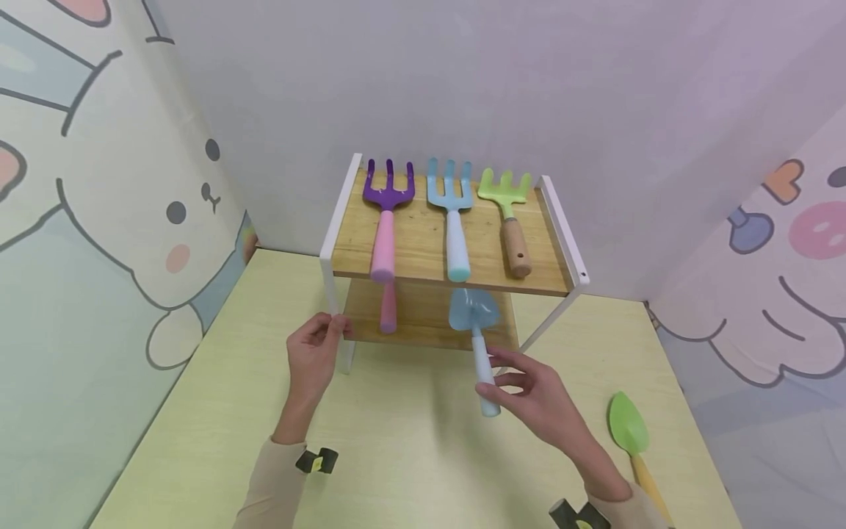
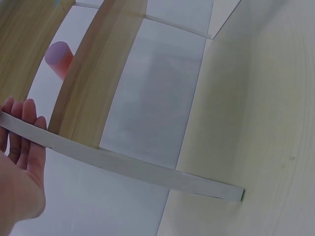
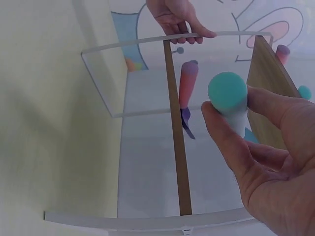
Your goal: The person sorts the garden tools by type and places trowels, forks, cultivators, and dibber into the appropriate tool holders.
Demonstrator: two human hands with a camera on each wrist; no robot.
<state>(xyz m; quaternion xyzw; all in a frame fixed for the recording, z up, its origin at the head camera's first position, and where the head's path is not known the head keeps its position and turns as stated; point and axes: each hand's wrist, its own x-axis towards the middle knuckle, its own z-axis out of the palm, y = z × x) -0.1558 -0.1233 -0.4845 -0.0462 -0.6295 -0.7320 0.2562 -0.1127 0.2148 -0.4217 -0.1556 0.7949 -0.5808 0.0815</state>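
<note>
My right hand [image 1: 538,397] grips a small blue trowel [image 1: 487,371] by its pale handle, thumb on one side and fingers on the other. Its blue blade points away, over the front of the rack's lower shelf [image 1: 429,327]. The teal handle end [image 3: 227,91] faces the right wrist camera. At the rack's left side, my left hand [image 1: 313,356] holds the white frame [image 2: 123,164] between thumb and fingers. A pink-handled tool [image 3: 188,83] with a purple blade lies on the lower shelf, mostly hidden from above by the top board.
On the top board [image 1: 423,242] lie three hand forks: a purple one with a pink handle [image 1: 385,246], a blue one [image 1: 456,246] and a green one with a brown handle [image 1: 515,246]. A green trowel [image 1: 628,424] with a yellow handle rests on the table at right. A grey wall [image 1: 463,88] stands behind.
</note>
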